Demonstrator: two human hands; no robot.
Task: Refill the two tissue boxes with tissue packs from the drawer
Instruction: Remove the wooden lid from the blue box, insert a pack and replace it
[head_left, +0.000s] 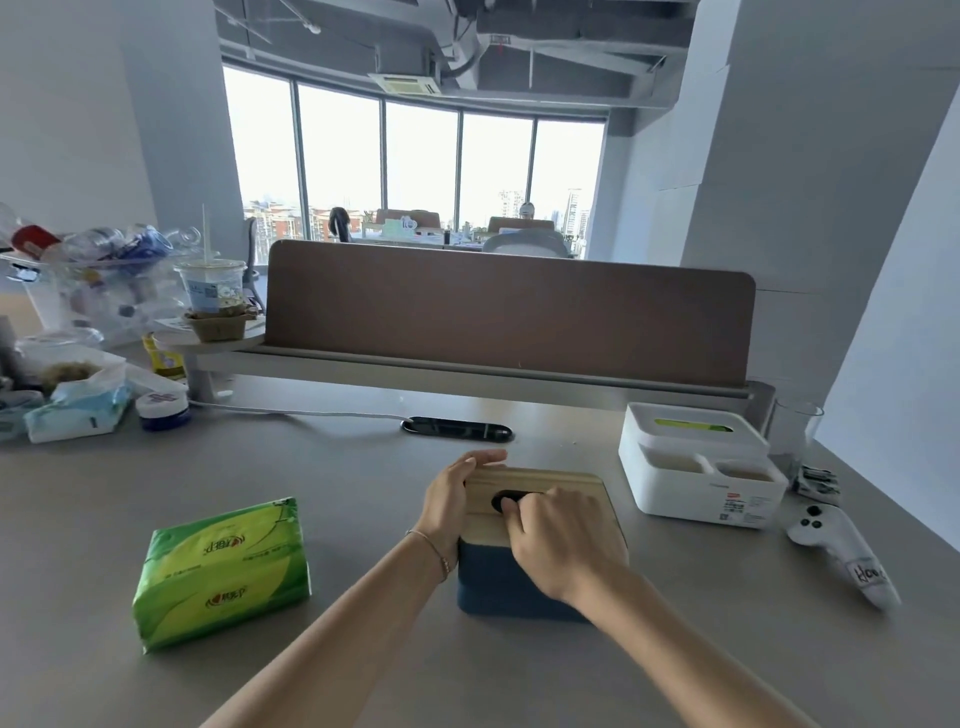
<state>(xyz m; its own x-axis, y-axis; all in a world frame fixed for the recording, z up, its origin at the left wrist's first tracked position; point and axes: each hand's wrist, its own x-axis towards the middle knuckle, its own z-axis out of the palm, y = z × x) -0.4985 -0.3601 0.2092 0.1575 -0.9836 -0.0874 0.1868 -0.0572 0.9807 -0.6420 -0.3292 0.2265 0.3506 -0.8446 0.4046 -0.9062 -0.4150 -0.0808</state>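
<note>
Both hands are on the blue tissue box (511, 587) sitting mid-desk, the one with the light wooden lid (540, 499). The left hand (449, 506) wraps around the lid's left end, fingers curled over the far edge and gripping it. The right hand (563, 535) lies on top of the lid with its fingers bent down at the dark oval slot (505, 500) (fingertips look like they're poking into the opening, though I can't tell if they're pinching anything). A green tissue pack (223, 571) lies flat on the grey desk (332, 467) to the left of the box, well apart from it and untouched. The second one, a white tissue box (698, 467) with a green pack showing through its top opening and two small front compartments, sits to the right near the brown divider panel (509, 317). Just right of it lie a clear glass (795, 436) and a white handheld controller (836, 551).
</note>
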